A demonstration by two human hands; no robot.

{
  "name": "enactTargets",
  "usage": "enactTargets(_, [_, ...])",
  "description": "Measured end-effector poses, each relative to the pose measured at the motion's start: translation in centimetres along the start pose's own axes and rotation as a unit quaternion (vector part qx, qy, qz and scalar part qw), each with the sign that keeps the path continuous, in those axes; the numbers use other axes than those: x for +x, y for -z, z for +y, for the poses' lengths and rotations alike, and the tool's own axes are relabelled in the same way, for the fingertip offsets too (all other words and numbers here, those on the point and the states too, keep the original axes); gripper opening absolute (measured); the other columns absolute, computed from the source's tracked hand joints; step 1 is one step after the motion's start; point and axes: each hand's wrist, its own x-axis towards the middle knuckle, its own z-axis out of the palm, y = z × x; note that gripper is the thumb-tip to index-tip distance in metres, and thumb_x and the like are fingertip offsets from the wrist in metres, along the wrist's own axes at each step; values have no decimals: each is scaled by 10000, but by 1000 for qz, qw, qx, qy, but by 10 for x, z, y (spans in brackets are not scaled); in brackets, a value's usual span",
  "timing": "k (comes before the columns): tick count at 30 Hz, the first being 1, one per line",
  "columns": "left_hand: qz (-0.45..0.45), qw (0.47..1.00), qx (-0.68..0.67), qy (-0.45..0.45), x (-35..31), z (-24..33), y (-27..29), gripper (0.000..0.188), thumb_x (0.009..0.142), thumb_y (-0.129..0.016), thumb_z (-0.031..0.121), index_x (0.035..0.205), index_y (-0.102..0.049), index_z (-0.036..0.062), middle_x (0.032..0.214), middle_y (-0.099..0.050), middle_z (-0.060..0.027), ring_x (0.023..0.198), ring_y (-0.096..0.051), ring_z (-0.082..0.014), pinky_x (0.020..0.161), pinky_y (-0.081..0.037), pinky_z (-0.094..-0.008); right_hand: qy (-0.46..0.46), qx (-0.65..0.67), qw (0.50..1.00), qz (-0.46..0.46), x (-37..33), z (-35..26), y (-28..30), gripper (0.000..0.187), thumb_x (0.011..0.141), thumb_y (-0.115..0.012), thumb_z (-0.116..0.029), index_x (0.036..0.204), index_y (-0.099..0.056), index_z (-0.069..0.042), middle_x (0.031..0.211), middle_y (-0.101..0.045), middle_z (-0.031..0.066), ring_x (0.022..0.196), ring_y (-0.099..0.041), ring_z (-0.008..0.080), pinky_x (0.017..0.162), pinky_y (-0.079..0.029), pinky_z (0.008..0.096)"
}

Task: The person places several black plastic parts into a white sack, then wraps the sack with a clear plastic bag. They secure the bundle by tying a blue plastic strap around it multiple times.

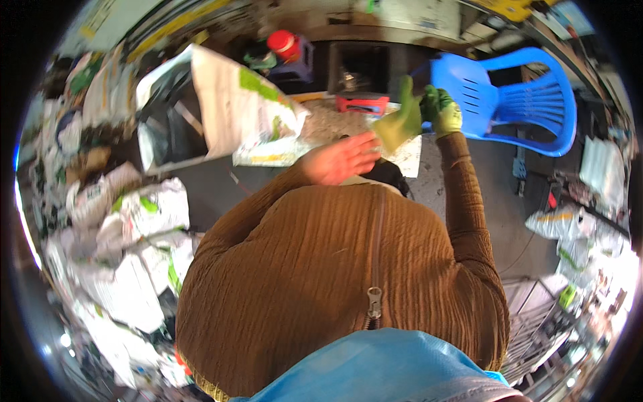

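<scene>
My left hand point(343, 159) is bare, palm up, its fingers stretched out toward the right. Just beyond its fingertips is a loose yellow-green work glove point(400, 124), smeared by motion, with its finger end pointing away from me. Whether the fingertips touch the glove's cuff I cannot tell. My right hand point(445, 112) wears a matching glove with darker green fingers. Those fingers are closed at the right side of the loose glove and appear to grip it.
A blue plastic chair point(469, 94) stands at the far right. At the far left is a large open white sack point(228, 107) with dark lining. A red container point(284, 45) rests on a dark stool, near a red-edged box point(362, 104). Several white bags point(134, 281) are piled on the left.
</scene>
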Motion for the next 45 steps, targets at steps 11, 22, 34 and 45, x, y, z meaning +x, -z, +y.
enactTargets(11, [91,991,62,69,164,54,113,418,930,-426,293,1306,-406,110,1243,-503,-85,1106,-512,-216,900,-414,-349,-271,-300,871,280,153,140,194,605,817,-551,-441,1225,-458,-4,1144,-545,244,1118,-503,329,925,-395,382])
enactTargets(22, [255,808,531,9,351,42,143,548,886,-372,507,826,-637,31,808,-625,-195,791,-602,-349,736,-459,-406,239,32,970,-2,119,10,-3,148,878,-396,-76,956,-502,-8,858,-522,86,780,-533,203,656,-447,307])
enactTargets(34, [393,742,538,80,317,110,187,705,844,-302,625,979,-644,23,1015,-596,-236,1008,-550,-375,907,-395,-424,-187,203,961,-3,107,-44,137,427,898,-438,-202,1270,-411,5,1204,-529,142,1040,-550,239,882,-435,351])
enactTargets(45, [280,865,414,42,426,-69,179,439,842,-567,419,957,-603,-3,860,-636,-126,749,-575,-157,686,-471,-320,-56,90,979,-174,274,-39,89,268,886,-498,-165,1120,-553,-45,1024,-617,77,866,-580,147,722,-455,264])
